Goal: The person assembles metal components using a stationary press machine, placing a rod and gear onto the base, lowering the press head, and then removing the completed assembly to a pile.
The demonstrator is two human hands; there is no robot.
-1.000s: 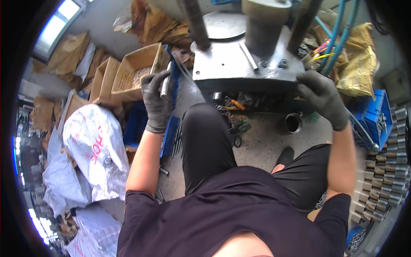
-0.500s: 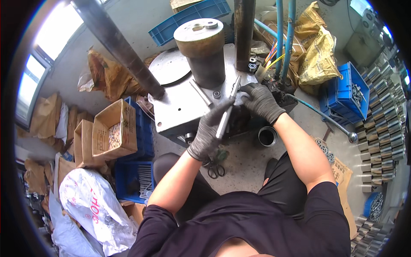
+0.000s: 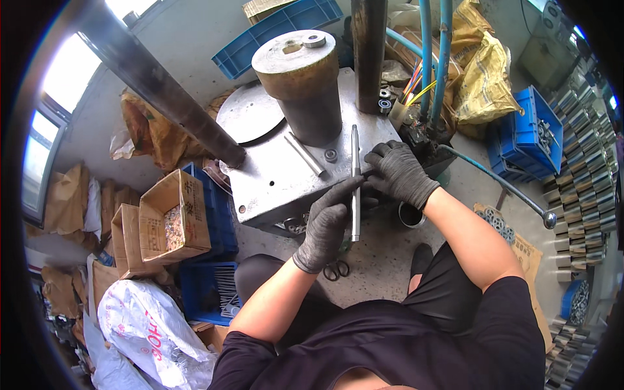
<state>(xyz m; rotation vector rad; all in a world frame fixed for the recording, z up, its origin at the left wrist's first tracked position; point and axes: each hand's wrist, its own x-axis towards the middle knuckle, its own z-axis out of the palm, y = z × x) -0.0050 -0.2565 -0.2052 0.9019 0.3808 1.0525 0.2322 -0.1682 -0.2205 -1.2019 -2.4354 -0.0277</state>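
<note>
My left hand, in a dark grey glove, grips a slim stepped metal shaft at its middle. The shaft stands nearly lengthwise before me, its thin end over the steel plate of the bench. Close by on the right, my right hand, gloved alike, has its fingers curled beside the shaft; what lies in them, if anything, is hidden. A second metal rod lies on the plate, next to a small bearing. Behind these stands a thick steel cylinder with a ring on top.
Dark posts rise from the plate. A ball-ended lever reaches out on the right. Boxes and a blue bin sit at left, blue crates and stacked metal tubes at right. An open cylinder is below the bench edge.
The shaft has swung from a slant to nearly straight and moved slightly toward me. My left hand has shifted right and nearer; my right hand has moved a little nearer too. The view has shifted slightly.
</note>
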